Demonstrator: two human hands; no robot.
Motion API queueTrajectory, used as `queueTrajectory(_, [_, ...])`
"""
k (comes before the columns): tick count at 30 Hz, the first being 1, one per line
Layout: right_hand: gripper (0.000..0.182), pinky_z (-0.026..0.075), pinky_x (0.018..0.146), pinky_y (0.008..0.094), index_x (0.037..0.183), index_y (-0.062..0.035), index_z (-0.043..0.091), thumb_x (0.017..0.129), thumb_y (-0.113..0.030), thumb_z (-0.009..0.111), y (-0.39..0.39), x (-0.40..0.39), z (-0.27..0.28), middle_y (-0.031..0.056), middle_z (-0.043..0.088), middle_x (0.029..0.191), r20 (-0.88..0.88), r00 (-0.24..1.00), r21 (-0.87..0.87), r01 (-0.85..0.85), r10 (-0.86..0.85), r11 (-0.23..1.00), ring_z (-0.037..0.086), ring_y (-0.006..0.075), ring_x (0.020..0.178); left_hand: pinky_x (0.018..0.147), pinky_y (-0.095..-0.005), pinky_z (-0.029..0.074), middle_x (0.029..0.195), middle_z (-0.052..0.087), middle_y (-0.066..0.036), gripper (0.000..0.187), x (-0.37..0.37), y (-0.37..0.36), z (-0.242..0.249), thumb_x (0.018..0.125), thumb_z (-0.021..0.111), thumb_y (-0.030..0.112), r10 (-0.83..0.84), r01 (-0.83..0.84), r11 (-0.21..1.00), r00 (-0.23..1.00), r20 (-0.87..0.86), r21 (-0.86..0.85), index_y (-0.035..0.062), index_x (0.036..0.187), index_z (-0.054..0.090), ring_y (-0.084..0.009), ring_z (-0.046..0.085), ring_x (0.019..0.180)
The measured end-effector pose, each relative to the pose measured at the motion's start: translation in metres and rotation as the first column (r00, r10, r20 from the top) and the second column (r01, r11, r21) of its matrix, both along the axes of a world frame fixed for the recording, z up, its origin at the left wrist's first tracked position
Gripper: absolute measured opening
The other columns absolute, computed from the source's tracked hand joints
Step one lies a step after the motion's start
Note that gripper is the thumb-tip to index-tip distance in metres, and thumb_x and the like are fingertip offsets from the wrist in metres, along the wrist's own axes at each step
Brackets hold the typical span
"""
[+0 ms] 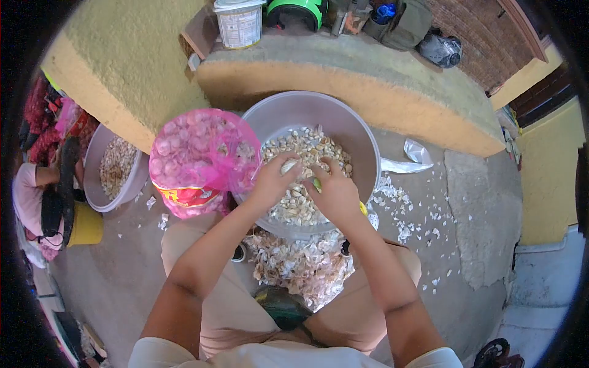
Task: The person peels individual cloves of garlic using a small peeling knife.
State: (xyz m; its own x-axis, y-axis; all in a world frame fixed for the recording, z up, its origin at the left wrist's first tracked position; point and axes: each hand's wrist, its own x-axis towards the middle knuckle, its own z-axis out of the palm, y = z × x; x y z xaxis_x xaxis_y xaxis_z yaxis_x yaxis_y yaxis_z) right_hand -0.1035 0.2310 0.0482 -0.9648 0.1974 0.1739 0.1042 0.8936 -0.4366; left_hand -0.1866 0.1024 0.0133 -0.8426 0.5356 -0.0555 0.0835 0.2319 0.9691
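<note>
Both hands are over a large greyish tub [368, 141] with loose garlic cloves [300, 208] in it. My left hand [274, 179] is closed around a pale piece of garlic [289, 165], partly covered by the fingers. My right hand [335, 193] is curled just beside it, with a small green thing [316, 183] between thumb and fingers; its kind is not clear. Against the tub's left side leans a pink mesh bag [202, 153] full of garlic bulbs.
Garlic skins [300, 264] lie heaped between my legs, and more are scattered on the floor at right. At left a person [37, 202] sits by another tub [132, 187] of cloves. A low ledge [343, 86] with a white bucket [240, 24] runs behind.
</note>
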Motion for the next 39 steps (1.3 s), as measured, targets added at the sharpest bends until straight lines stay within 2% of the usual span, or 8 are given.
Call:
queueTrajectory(3, [0.026,0.047,0.067,0.0385,0.089,-0.0024,0.058,0.072,-0.022,0.056,-0.003,0.000,-0.013,0.0171,0.052,0.103,0.086,0.994,0.129,0.059,-0.071,0.990,0.059,0.0305,0.076,0.042,-0.0240,0.043,0.081,0.055,-0.007,0.029,-0.003,0.005,-0.025,0.082,0.052,0.030,0.016,-0.039,0.997,0.936,-0.351,-0.060,0.0069,0.098,0.051,-0.0098,0.056,0.062])
queueTrajectory(6, [0.026,0.046,0.065,0.0399,0.082,0.0000,0.058,0.072,-0.023,0.055,-0.004,-0.005,-0.018,0.0210,0.054,0.094,0.098,0.995,-0.053,0.000,0.005,0.999,0.058,0.0339,0.072,0.036,-0.0235,0.040,0.076,0.055,-0.008,0.029,0.002,0.008,-0.022,0.081,0.053,0.030,-0.002,-0.013,0.998,0.964,0.268,0.053,0.0060,0.096,0.051,-0.0109,0.055,0.055])
queueTrajectory(8, [0.027,0.045,0.065,0.0410,0.078,0.0013,0.058,0.072,-0.025,0.055,0.000,-0.009,-0.024,0.0229,0.056,0.084,0.144,0.986,-0.247,-0.041,0.079,0.968,0.057,0.0360,0.070,0.037,-0.0237,0.040,0.071,0.055,-0.007,0.028,0.005,0.008,-0.017,0.081,0.053,0.030,0.015,-0.023,0.999,0.963,0.267,0.029,0.0058,0.094,0.051,-0.0109,0.054,0.053])
queueTrajectory(18, [0.037,0.041,0.056,0.0366,0.077,0.0002,0.060,0.077,-0.037,0.055,0.011,-0.006,-0.017,0.0186,0.056,0.061,0.266,0.938,-0.396,-0.105,0.224,0.912,0.054,0.0309,0.056,0.035,-0.0215,0.036,0.064,0.053,-0.005,0.028,0.010,0.010,-0.013,0.080,0.053,0.031,-0.087,0.031,0.992,0.858,0.507,0.118,0.0048,0.088,0.054,-0.0116,0.052,0.049])
queueTrajectory(26, [0.032,0.042,0.056,0.0403,0.068,-0.0021,0.059,0.075,-0.033,0.056,0.002,-0.011,-0.033,0.0191,0.054,0.058,0.196,0.974,-0.633,0.041,0.109,0.773,0.055,0.0344,0.060,0.033,-0.0226,0.030,0.055,0.047,-0.003,0.025,0.012,0.020,0.002,0.080,0.051,0.029,0.058,-0.270,0.949,0.657,0.751,0.164,0.0038,0.078,0.053,-0.0112,0.043,0.040])
queueTrajectory(29, [0.025,0.042,0.053,0.0403,0.068,-0.0033,0.059,0.076,-0.027,0.055,-0.007,-0.009,-0.032,0.0175,0.053,0.058,-0.027,0.995,-0.363,-0.101,0.098,0.926,0.054,0.0338,0.058,0.034,-0.0228,0.029,0.052,0.046,-0.002,0.024,0.007,0.022,-0.017,0.079,0.052,0.028,0.027,-0.274,0.933,0.703,0.711,0.235,0.0044,0.075,0.053,-0.0103,0.040,0.039])
queueTrajectory(36, [0.016,0.043,0.053,0.0386,0.065,-0.0088,0.058,0.074,-0.021,0.055,-0.008,-0.008,-0.033,0.0135,0.055,0.062,-0.073,0.982,-0.309,-0.189,0.175,0.932,0.055,0.0317,0.058,0.033,-0.0236,0.028,0.052,0.047,-0.003,0.024,0.002,0.032,-0.029,0.079,0.052,0.029,0.021,-0.271,0.923,0.746,0.666,0.274,0.0064,0.072,0.052,-0.0111,0.043,0.040])
queueTrajectory(39, [0.014,0.044,0.054,0.0376,0.067,-0.0096,0.059,0.074,-0.021,0.055,-0.029,0.011,-0.030,0.0118,0.057,0.064,-0.114,0.908,-0.418,-0.412,0.403,0.810,0.056,0.0306,0.060,0.032,-0.0244,0.031,0.058,0.051,-0.004,0.031,-0.066,0.035,-0.155,0.081,0.048,0.037,0.149,-0.840,0.471,0.378,0.914,0.271,0.0063,0.078,0.053,-0.0142,0.048,0.043])
